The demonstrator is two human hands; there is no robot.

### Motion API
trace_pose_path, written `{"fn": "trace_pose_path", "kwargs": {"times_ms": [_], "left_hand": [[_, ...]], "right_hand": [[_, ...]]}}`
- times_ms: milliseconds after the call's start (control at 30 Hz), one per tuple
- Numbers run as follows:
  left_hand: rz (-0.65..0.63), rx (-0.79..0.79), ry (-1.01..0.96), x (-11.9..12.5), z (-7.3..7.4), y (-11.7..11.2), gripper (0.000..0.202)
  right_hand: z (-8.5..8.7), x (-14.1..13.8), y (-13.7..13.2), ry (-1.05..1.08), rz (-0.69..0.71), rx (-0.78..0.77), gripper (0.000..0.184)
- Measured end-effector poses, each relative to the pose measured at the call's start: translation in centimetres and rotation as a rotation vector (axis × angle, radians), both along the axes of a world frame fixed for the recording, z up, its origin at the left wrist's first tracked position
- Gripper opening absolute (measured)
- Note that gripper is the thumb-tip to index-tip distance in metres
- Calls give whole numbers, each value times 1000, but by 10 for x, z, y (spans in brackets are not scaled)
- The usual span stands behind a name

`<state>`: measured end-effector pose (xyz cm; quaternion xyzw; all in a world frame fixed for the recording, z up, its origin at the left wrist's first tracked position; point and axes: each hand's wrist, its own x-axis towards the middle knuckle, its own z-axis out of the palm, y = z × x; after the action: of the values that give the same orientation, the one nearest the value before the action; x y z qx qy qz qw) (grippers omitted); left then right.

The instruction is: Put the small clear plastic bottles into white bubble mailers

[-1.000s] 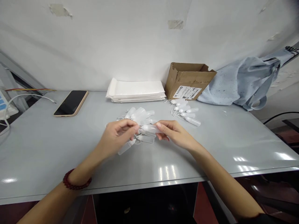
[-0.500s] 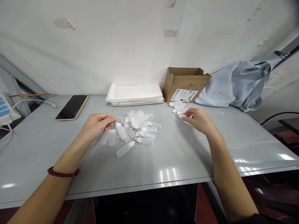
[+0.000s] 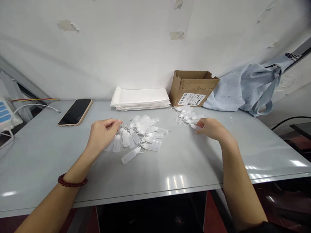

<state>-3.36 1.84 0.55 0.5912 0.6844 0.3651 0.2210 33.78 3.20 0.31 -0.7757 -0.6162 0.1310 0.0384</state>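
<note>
A loose pile of several small translucent dropper bottles [image 3: 143, 124] with white caps and thin cords lies on the grey table [image 3: 150, 174]. My left hand [image 3: 103, 132] hovers at the pile's left edge, thumb and fingertips pinched together. Whether anything is between them I cannot make out. Farther right, a smaller group of the same bottles [image 3: 186, 113] lies in a row before the cardboard box. At the near end of that row, my right hand [image 3: 212, 128] has its fingers closed on one dropper bottle [image 3: 194, 127], partly hidden by the fingertips.
White padded envelopes [image 3: 142, 97] are stacked against the wall. Beside them stands an open cardboard box [image 3: 194, 87], with a light blue cloth bag [image 3: 243, 87] to its right. A phone [image 3: 75, 112] and a white cable [image 3: 36, 104] lie at the left.
A bottle that hung by my left fingertips is no longer raised there. My right hand has moved slightly right and nearer me, and more of the right-hand bottles show.
</note>
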Motion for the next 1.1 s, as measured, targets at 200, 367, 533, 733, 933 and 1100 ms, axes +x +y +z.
{"fn": "trace_pose_path", "kwargs": {"times_ms": [200,367,533,733,933,1100], "left_hand": [[26,3,-60,5,4,-7,23],[-25,19,-91,8,5,-9,22],[-94,26,-118,16,6,-16,21],[-295,-34,-171,34,9,-29,24],[-497,-77,-130,42,7,-35,27],[-551,-37,-121,44,8,-37,25]], "right_hand": [[4,-7,-5,182,158,-7,14],[16,-19,-13,353,194,42,24],[22,-33,-19,601,283,-5,27],[13,-60,-23,1002,411,-43,23],[8,-86,-33,1202,476,-109,20],[8,-97,-42,1257,468,-153,20]]}}
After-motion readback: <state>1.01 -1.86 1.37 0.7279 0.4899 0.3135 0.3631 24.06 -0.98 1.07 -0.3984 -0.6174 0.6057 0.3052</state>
